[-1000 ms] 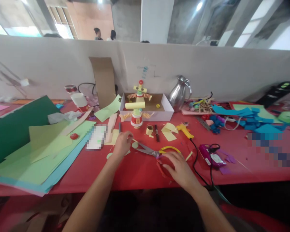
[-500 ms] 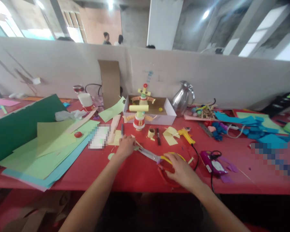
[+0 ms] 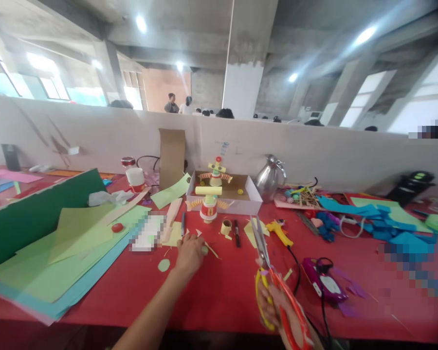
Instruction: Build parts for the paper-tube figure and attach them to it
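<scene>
Evidently, the left hand [image 3: 190,253] lies palm down, its forearm stretched forward over the red-covered table [image 3: 219,296] and its fingers bent low beside a small pale-green paper disc [image 3: 205,250]; whether that grip pinches anything cannot be told, as the fingertips are hidden. A thin yellow paper strip [image 3: 212,250] lies just to the right of these fingers, and a larger pale-green paper disc [image 3: 164,265] rests left of the wrist. Near the bottom edge, the right hand [image 3: 275,304] holds large steel-bladed scissors [image 3: 264,261], its grip closed about their handles, one yellow, one red. The blades point away from the body, narrowly parted, and in the view cross a flat piece of pale-yellow paper [image 3: 250,235]. Beyond both hands, a red-and-white figure with a yellow paper roll on top [image 3: 209,211] stands before a shallow white cardboard box [image 3: 253,206].
</scene>
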Demonstrator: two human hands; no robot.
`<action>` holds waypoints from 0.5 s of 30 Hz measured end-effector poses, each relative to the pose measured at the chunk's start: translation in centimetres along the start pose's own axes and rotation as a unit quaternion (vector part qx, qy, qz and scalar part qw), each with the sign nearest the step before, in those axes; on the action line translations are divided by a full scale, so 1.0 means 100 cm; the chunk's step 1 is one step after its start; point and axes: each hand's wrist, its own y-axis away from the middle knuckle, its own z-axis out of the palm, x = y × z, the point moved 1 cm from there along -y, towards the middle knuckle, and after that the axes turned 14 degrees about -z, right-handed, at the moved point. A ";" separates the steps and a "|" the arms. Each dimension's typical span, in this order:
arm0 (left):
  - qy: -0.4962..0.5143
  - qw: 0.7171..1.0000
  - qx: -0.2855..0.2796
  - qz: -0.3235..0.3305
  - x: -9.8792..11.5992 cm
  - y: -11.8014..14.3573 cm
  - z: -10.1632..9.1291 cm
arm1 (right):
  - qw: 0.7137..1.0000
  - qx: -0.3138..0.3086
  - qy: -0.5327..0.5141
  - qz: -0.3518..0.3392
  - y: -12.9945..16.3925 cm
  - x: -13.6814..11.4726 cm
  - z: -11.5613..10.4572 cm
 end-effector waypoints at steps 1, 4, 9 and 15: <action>-0.001 1.000 -0.001 0.000 0.002 0.001 0.002 | 0.999 -0.034 -0.025 0.006 -0.001 0.005 0.002; 0.004 1.000 -0.010 0.004 0.001 0.003 0.005 | 0.990 -0.081 -0.115 -0.022 0.004 0.013 0.009; 0.012 1.000 -0.018 -0.005 0.001 0.003 0.003 | 0.980 -0.088 -0.175 -0.025 0.020 0.018 0.023; 0.022 0.999 -0.025 0.001 0.007 0.001 -0.001 | 0.982 -0.047 -0.178 0.038 0.031 0.028 0.031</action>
